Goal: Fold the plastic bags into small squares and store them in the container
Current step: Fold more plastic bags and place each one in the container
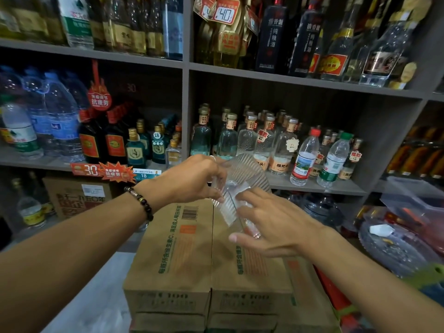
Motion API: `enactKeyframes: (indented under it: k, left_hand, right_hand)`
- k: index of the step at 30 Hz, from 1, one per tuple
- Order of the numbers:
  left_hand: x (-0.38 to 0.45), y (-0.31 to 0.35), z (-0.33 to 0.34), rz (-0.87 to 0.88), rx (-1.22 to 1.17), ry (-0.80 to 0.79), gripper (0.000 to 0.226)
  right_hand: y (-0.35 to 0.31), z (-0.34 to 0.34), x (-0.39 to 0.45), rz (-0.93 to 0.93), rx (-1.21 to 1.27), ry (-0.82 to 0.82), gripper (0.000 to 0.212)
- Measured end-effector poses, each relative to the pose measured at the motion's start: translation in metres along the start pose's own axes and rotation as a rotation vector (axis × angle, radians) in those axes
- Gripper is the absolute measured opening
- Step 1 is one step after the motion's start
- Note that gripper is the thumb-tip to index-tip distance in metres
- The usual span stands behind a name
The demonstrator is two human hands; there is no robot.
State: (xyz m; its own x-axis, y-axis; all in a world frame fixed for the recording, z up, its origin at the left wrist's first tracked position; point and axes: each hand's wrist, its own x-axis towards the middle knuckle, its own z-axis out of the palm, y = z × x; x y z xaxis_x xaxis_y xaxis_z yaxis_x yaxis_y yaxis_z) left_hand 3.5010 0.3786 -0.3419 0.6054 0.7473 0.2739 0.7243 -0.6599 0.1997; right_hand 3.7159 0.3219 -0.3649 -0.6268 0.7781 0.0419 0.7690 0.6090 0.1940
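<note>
A clear ribbed plastic container (249, 174) is tilted in the air above two cardboard boxes (182, 251). My left hand (189, 179) grips its rim from the left, fingers curled round the edge. My right hand (271, 224) has its fingers spread, and their tips reach into the container's mouth against a small folded clear plastic bag (236, 188) inside it. Whether the right fingers pinch the bag is hidden by the ribbed wall.
Grey shelves (310, 186) full of glass and plastic bottles stand straight ahead. Clear plastic bins and a glass dish (394, 246) sit at the right. Another cardboard box (79, 195) stands low on the left beside the shelf.
</note>
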Motion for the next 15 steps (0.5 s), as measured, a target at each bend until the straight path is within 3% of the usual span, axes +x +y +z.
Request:
enactKeyframes:
  k: [7,11,15]
  left_hand:
    - [0.008,-0.004,0.018,0.020,0.037,-0.022,0.022]
    - [0.013,-0.025,0.042,-0.106,0.012,-0.033,0.019]
    - [0.030,-0.045,0.076,-0.290,-0.076,0.040,0.030]
  right_hand:
    - [0.004,0.020,0.016,-0.002,0.041,-0.109,0.069]
    - [0.019,0.037,0.020,0.044,0.077,0.034,0.073]
    - [0.039,0.062,0.024,0.133,0.148,0.140,0.061]
